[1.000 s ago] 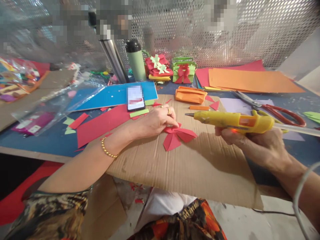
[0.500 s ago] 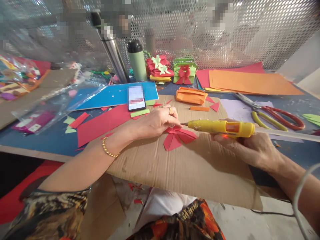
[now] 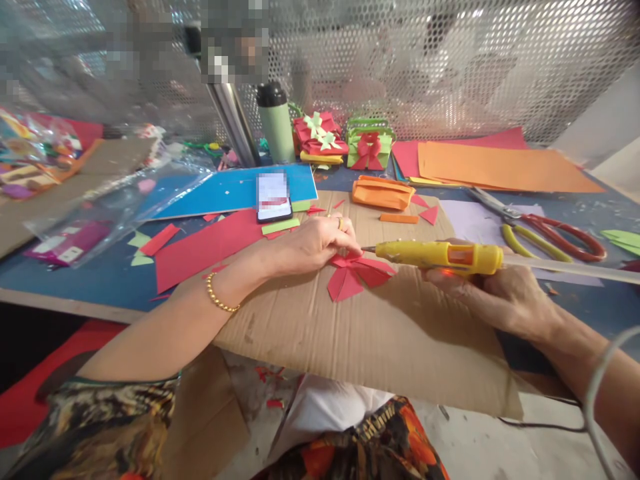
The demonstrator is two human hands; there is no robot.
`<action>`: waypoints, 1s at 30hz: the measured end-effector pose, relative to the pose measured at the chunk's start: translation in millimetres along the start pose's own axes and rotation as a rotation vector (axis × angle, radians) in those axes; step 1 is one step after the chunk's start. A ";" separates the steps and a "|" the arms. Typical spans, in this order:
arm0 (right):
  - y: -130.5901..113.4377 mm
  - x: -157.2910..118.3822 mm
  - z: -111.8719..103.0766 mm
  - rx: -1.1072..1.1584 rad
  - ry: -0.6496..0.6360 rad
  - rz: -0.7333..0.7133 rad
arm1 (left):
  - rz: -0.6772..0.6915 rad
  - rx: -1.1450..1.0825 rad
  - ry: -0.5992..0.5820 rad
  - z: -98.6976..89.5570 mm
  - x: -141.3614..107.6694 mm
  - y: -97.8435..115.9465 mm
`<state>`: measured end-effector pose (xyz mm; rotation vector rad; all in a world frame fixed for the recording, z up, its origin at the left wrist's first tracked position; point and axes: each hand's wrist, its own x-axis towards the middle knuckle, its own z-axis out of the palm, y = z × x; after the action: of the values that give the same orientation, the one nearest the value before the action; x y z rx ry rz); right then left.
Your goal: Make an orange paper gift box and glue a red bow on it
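My right hand is wrapped round a yellow hot glue gun, its orange light glowing, a clear glue stick jutting from the back. The nozzle points left and reaches the top of a red paper bow. With pinched fingers, my left hand holds the upper part of that bow, which lies on a brown cardboard sheet. The fingers hide part of the bow, and I cannot tell whether glue is coming out.
Beyond the hands are a folded orange paper piece, a phone, scissors and a green paper bag. Red paper lies left. Two bottles, a green one and a steel one, stand behind. A cable hangs beside my right forearm.
Almost nothing differs. Both hands, the glue gun and the bow keep their places, with only a very slight shift of the view.
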<state>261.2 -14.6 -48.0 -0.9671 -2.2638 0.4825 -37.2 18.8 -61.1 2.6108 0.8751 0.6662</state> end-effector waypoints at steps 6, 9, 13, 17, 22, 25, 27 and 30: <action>10.1 -2.2 3.9 0.043 -0.040 -0.204 | -0.035 -0.046 -0.012 -0.1 -1.4 3.6; 15.5 -5.0 8.2 0.038 -0.059 -0.201 | -0.059 -0.054 -0.025 -0.4 -1.5 5.4; 17.0 -6.1 12.1 0.035 -0.094 -0.149 | -0.084 -0.032 -0.027 0.1 -0.9 6.2; 14.8 -4.9 12.3 0.007 -0.109 -0.143 | -0.066 -0.017 -0.037 0.0 -0.1 6.1; 11.5 -2.9 10.0 -0.036 -0.186 -0.097 | -0.046 0.003 -0.049 0.8 0.3 4.6; 11.4 -2.7 12.2 -0.038 -0.160 -0.126 | -0.041 0.000 -0.048 1.6 0.5 3.9; 11.2 -2.6 14.7 -0.038 -0.143 -0.146 | -0.044 0.002 -0.056 1.6 1.0 4.1; 9.7 -1.9 17.3 -0.046 -0.136 -0.186 | -0.053 0.008 -0.080 0.8 2.1 5.4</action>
<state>255.7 -11.0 -66.7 -0.7558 -2.4680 0.4280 -32.7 15.8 -58.8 2.5921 0.9205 0.5411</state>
